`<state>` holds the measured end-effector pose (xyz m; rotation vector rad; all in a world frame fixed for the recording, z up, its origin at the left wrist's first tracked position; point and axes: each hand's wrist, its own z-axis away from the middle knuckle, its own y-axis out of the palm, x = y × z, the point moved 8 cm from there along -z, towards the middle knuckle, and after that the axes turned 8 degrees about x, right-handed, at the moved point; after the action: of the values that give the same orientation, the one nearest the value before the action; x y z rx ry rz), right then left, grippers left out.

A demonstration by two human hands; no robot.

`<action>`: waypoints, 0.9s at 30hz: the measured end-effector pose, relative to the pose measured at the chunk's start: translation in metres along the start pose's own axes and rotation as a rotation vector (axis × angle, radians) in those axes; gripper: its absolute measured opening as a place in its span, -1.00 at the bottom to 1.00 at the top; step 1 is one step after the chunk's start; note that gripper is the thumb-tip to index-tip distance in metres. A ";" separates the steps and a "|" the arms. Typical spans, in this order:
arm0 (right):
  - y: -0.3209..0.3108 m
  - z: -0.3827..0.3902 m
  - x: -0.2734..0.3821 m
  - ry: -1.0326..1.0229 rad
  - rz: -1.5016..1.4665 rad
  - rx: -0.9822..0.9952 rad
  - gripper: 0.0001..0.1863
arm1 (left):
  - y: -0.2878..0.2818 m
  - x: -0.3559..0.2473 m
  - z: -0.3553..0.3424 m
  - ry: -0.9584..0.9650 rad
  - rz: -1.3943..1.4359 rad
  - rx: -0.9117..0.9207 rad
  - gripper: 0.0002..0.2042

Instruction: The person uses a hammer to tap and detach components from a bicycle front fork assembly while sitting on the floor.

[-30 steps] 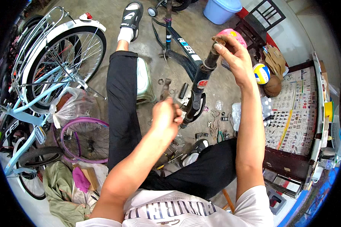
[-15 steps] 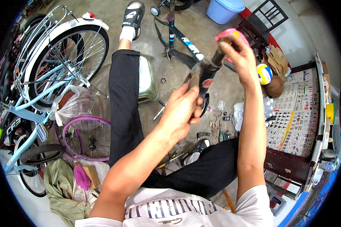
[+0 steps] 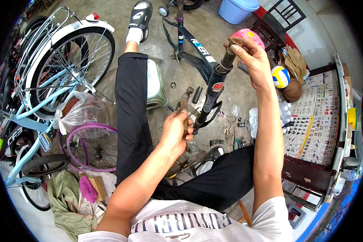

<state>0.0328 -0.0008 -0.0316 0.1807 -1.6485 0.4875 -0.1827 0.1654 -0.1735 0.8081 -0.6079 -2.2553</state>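
One head tube [image 3: 213, 89], long axis diag., top twd R hand [image 3: 255, 64].

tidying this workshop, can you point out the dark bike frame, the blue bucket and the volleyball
Dark bike frame [image 3: 201, 51], head view: its lettered tube
Blue bucket [image 3: 234, 13], head view: its side wall
Volleyball [image 3: 280, 77], head view: its middle

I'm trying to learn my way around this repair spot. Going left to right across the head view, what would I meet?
Purple wheel rim, left hand, dark frame's head tube, right hand, blue, yellow and white ball, printed sheet, yellow object.
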 end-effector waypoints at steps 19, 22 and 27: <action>-0.033 0.011 -0.013 0.015 0.112 -0.276 -0.63 | 0.031 -0.031 -0.029 0.081 -0.069 -0.043 -0.90; -0.040 0.010 -0.017 0.009 0.140 -0.283 -0.63 | 0.109 -0.046 -0.007 0.071 -0.310 0.316 -0.85; -0.039 0.010 -0.012 0.014 0.147 -0.283 -0.62 | 0.056 -0.042 -0.021 0.093 -0.132 0.116 -0.83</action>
<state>0.0407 -0.0420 -0.0354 -0.1544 -1.7044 0.3596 -0.1201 0.1536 -0.1383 1.0321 -0.6634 -2.3027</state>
